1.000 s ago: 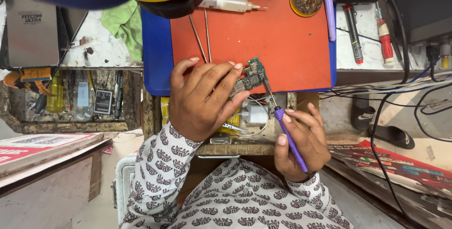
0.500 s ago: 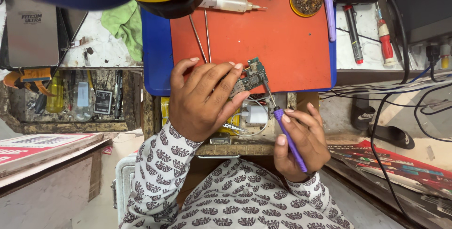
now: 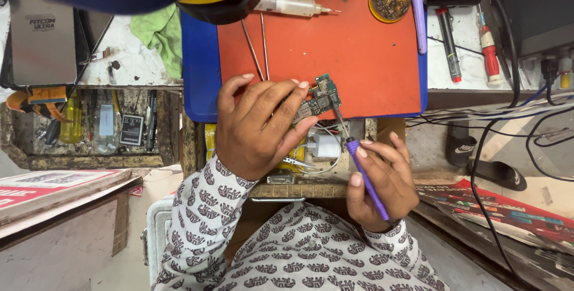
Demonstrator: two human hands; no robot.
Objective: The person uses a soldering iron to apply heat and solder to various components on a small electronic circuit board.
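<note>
An orange mat [image 3: 359, 46] is spread on the tabletop [image 3: 137, 66] over a blue mat [image 3: 200, 69]. At its near edge a small green circuit board [image 3: 320, 101] is pinched by the left hand [image 3: 257, 126]. A purple-handled screwdriver [image 3: 365, 177] is gripped by the right hand [image 3: 379, 186], its metal tip set against the board. Tweezers [image 3: 257, 46] lie just beyond on the orange mat.
</note>
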